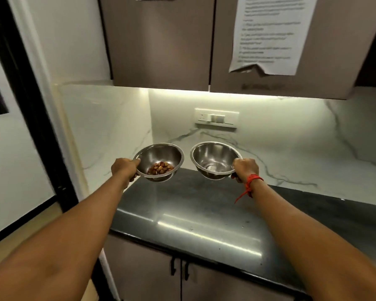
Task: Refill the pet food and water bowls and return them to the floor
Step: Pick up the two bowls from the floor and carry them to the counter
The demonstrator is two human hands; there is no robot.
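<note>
Two steel bowls hang side by side above the back of the dark countertop (193, 213). My left hand (125, 169) grips the near-left rim of the food bowl (163, 155), which has brown kibble (160, 168) in its bottom. My right hand (245, 169), with a red thread at the wrist, grips the near-right rim of the second bowl (213, 156). That bowl looks shiny inside; I cannot tell whether it holds water. Both bowls are tilted slightly toward me and do not touch each other.
A marble backsplash with a switch plate (216, 118) rises behind the counter. Brown wall cabinets (161, 40) hang overhead, one with a taped paper sheet (269, 33). Base cabinet doors (178, 279) sit below. A dark door frame (30, 105) stands at the left.
</note>
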